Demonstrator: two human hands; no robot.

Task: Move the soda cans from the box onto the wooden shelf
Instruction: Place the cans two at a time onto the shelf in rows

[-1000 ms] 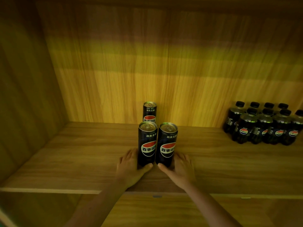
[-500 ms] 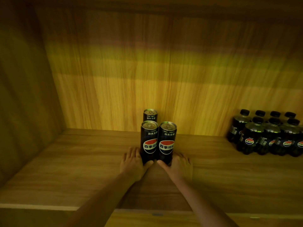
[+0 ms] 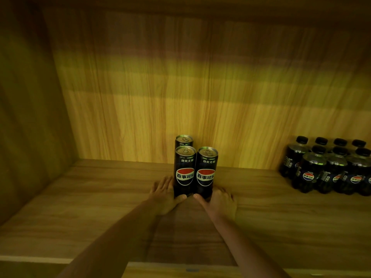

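Three tall black soda cans stand upright on the wooden shelf (image 3: 96,209) near its back wall. The left front can (image 3: 184,167) and the right front can (image 3: 207,167) touch side by side, and the third can (image 3: 183,139) stands right behind the left one. My left hand (image 3: 163,195) cups the base of the left front can, thumb across its front. In the same way, my right hand (image 3: 220,203) cups the base of the right front can. The box is out of view.
A shrink-wrapped pack of several small dark soda bottles (image 3: 329,167) stands at the shelf's far right. The cabinet's left side wall (image 3: 30,127) and back panel (image 3: 180,87) enclose the shelf. Its front edge (image 3: 40,258) runs along the bottom.
Both hands have slid the two front cans back along the shelf until the left one sits right in front of the third can. The view has moved closer.
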